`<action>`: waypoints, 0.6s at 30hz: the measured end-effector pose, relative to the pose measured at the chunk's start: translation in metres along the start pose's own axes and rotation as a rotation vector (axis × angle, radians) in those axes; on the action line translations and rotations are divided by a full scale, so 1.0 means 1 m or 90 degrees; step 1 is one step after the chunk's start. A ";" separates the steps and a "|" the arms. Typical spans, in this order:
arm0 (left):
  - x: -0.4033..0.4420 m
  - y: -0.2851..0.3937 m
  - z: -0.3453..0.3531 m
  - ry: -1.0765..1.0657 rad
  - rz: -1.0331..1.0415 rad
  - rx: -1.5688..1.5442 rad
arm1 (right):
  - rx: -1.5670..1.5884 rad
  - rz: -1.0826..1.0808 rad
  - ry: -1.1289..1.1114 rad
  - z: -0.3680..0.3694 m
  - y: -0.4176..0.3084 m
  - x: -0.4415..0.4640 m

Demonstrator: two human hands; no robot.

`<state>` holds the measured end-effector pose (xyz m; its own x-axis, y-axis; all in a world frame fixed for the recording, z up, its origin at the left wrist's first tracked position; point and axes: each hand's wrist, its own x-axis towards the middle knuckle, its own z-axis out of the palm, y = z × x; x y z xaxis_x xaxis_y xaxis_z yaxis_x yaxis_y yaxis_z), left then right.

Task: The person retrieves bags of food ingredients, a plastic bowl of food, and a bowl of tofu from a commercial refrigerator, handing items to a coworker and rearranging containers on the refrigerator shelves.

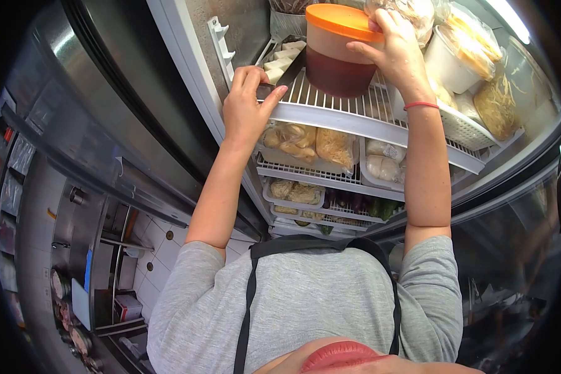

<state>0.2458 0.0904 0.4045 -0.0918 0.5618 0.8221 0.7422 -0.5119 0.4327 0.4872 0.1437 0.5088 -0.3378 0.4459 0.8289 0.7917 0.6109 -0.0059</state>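
Note:
On the top wire shelf (343,118) of a fridge is a clear round tub (340,68) of dark red liquid, capped by an orange lid (343,20). My right hand (400,56) grips the lid's right edge, with the thumb pointing along the tub's side. At the shelf's left end, my left hand (249,103) is closed on the front edge of a dark tray (296,67). White blocks (283,59) lie in this tray, partly hidden by my fingers. Whether the tub rests on the shelf or is slightly raised, I cannot tell.
Bagged food (470,37) and a white basket (464,128) crowd the shelf's right side. Lower shelves bear trays of bagged food (290,138) and dark vegetables (352,201). An open fridge door (124,81) stands to the left.

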 end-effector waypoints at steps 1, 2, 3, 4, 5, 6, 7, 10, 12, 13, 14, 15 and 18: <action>0.001 0.001 -0.001 0.003 0.001 0.003 | 0.016 -0.019 0.010 0.000 0.002 -0.002; 0.001 0.001 -0.001 -0.012 -0.015 0.032 | 0.031 -0.036 0.020 0.000 0.004 -0.003; 0.001 0.002 -0.001 -0.029 -0.031 0.061 | 0.032 -0.037 0.020 -0.001 0.004 -0.006; 0.003 0.003 -0.003 -0.029 -0.032 0.061 | 0.050 -0.010 0.030 -0.001 0.003 -0.009; 0.007 0.005 -0.006 -0.060 -0.047 0.093 | 0.069 0.017 0.038 -0.001 0.002 -0.011; 0.009 0.006 -0.008 -0.092 -0.064 0.126 | 0.071 0.016 0.037 0.000 0.002 -0.012; 0.008 0.003 -0.009 -0.091 -0.065 0.127 | 0.063 0.020 0.049 0.000 0.002 -0.013; 0.010 -0.002 -0.005 -0.047 -0.010 0.097 | 0.045 0.042 0.079 0.000 0.004 -0.017; 0.009 0.001 -0.004 -0.044 -0.037 0.100 | 0.037 0.060 0.090 0.003 0.006 -0.021; 0.009 0.001 -0.003 -0.045 -0.035 0.099 | 0.048 0.067 0.096 0.004 0.008 -0.021; 0.009 0.001 -0.001 -0.017 -0.013 0.108 | 0.059 0.073 0.103 0.004 0.010 -0.020; 0.010 0.001 0.001 0.011 0.011 0.115 | 0.056 0.073 0.105 0.003 0.011 -0.020; 0.010 -0.002 0.006 0.075 0.050 0.109 | 0.067 0.074 0.102 0.004 0.011 -0.020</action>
<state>0.2477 0.1012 0.4096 -0.0992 0.4398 0.8926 0.8510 -0.4274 0.3052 0.5005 0.1438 0.4899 -0.1554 0.4127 0.8975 0.7599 0.6305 -0.1583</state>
